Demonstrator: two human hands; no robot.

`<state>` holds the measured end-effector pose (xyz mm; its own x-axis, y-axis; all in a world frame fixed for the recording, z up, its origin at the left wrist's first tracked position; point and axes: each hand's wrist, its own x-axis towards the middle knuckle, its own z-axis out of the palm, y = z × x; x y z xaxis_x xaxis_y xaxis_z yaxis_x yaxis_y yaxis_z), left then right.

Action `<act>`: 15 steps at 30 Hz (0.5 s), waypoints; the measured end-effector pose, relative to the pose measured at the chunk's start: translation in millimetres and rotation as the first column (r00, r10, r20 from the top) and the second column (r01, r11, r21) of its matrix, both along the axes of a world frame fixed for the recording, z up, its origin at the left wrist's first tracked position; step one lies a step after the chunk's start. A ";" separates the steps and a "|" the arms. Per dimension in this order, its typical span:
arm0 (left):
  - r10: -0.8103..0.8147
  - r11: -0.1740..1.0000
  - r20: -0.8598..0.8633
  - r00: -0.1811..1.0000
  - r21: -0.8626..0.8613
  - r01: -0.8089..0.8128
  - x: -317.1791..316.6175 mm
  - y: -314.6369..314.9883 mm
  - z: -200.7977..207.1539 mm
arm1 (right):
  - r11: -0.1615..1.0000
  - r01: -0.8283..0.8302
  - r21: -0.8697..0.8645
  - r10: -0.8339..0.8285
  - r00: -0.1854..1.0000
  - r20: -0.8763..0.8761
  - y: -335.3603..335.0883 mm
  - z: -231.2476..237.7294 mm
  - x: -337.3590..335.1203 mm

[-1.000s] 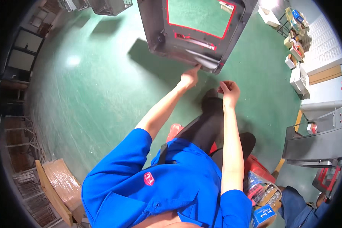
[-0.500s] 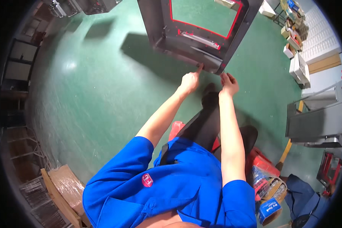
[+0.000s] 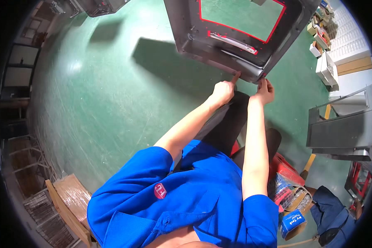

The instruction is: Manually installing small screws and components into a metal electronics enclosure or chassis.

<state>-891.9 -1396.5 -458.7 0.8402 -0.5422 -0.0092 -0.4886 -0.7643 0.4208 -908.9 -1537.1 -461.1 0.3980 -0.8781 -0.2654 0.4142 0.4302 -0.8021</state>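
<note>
A large dark grey metal panel (image 3: 219,39) with a red-edged rectangular opening hangs above the green floor (image 3: 111,95). My left hand (image 3: 223,90) is mostly closed with its index finger stretched up to the panel's lower edge near the corner. My right hand (image 3: 264,89) pinches the same lower corner with its fingertips; whether a small part sits between them is too small to tell. A silver strip (image 3: 233,41) runs along the panel's frame just above both hands.
A grey metal workstand (image 3: 339,132) stands at the right. A red crate (image 3: 283,167) and a cardboard box (image 3: 293,223) of small packs sit by my right side. Wooden pallet pieces (image 3: 68,202) lie at lower left. Another person in dark blue (image 3: 332,217) is at lower right.
The panel has come closer and larger in view. Both hands have risen from below the panel's lower edge to its corner and now touch it.
</note>
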 end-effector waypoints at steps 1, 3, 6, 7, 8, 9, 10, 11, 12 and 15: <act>0.002 1.000 -0.004 1.000 0.010 -0.002 0.3 0.9 0.0 | 1.000 -0.007 0.002 0.007 1.000 0.005 -0.6 -1.0 2.4; 0.004 1.000 -0.025 1.000 -0.008 -0.004 -3.0 -3.4 -0.5 | 0.998 0.013 -0.066 -0.013 1.000 0.004 -6.6 -3.1 2.2; -0.009 0.998 0.036 0.999 -0.059 0.012 -8.7 1.5 -8.1 | 0.987 -0.034 -0.157 0.030 0.999 -0.024 -3.8 -2.5 -2.7; -0.027 0.999 0.061 0.998 -0.026 0.029 -13.0 1.5 -5.0 | 0.979 -0.047 -0.199 0.037 0.998 -0.054 -6.4 0.5 -6.1; -0.017 1.000 0.094 0.995 0.007 0.016 -14.7 0.7 -7.9 | 0.969 -0.060 -0.241 0.042 0.996 -0.083 -6.0 2.5 -7.5; -0.007 0.999 0.126 0.992 0.041 0.002 -15.7 1.4 -8.3 | 0.962 -0.072 -0.264 0.052 0.995 -0.081 -3.1 3.7 -7.4; -0.002 0.999 0.114 0.994 0.039 -0.003 -17.6 2.1 -8.2 | 0.954 -0.077 -0.290 0.056 0.995 -0.080 -2.9 5.8 -9.1; 0.003 0.999 0.101 0.995 0.038 -0.007 -19.3 2.7 -7.9 | 0.945 -0.082 -0.316 0.060 0.995 -0.078 -1.7 7.7 -9.9; 0.009 0.999 0.089 0.996 0.037 -0.012 -20.6 3.7 -7.5 | 0.943 -0.090 -0.321 0.067 0.994 -0.083 0.5 9.3 -10.0; 0.030 0.998 -0.024 0.999 0.055 -0.028 -23.2 5.6 -2.6 | 0.924 -0.124 -0.362 0.084 0.989 -0.125 4.6 18.2 -13.9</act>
